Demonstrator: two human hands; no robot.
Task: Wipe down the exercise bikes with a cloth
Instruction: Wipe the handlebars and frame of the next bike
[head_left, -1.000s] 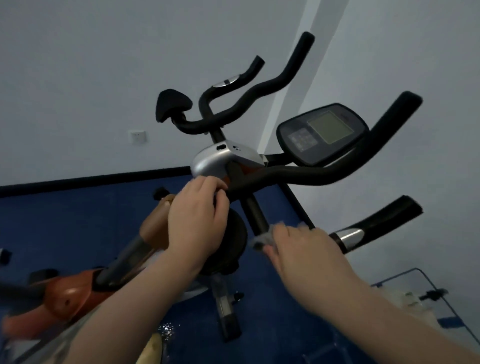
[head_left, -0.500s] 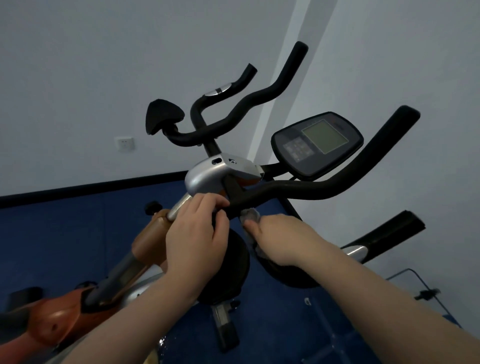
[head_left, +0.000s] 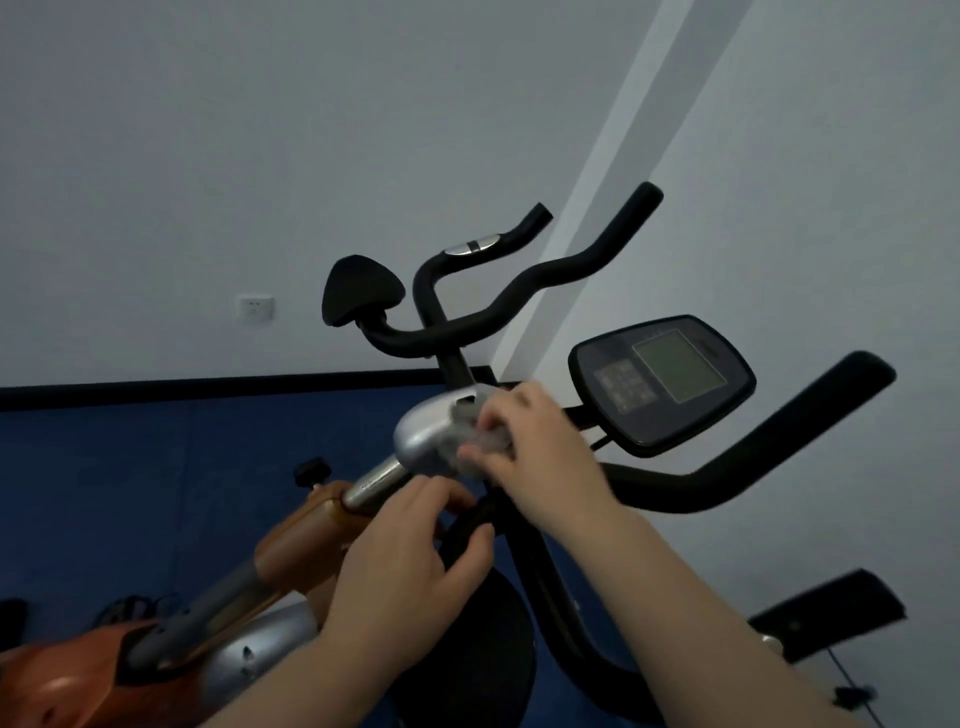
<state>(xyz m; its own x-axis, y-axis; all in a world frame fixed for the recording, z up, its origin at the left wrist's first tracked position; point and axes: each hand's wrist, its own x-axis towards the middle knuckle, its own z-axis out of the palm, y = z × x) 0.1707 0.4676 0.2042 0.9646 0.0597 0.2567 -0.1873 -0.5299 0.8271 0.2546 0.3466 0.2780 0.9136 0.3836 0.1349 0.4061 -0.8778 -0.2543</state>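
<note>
An orange and silver exercise bike (head_left: 306, 525) stands close in front of me, with black handlebars (head_left: 727, 473) and a dark console (head_left: 662, 379). My left hand (head_left: 410, 566) grips the black handlebar stem just below the silver cap (head_left: 423, 436). My right hand (head_left: 540, 441) holds a small pale cloth (head_left: 478, 441) and presses it against the right side of that silver cap. Most of the cloth is hidden under my fingers.
A second bike's black handlebars (head_left: 498, 306) and pad (head_left: 361, 293) rise behind, near the white wall. The floor (head_left: 130, 478) is blue with a black skirting strip. A wall socket (head_left: 255, 308) sits at the left. Another black grip (head_left: 831, 608) shows at lower right.
My right hand moved up with the cloth from the lower stem to the silver cap. My left hand kept its grip on the stem. The view tilted upward.
</note>
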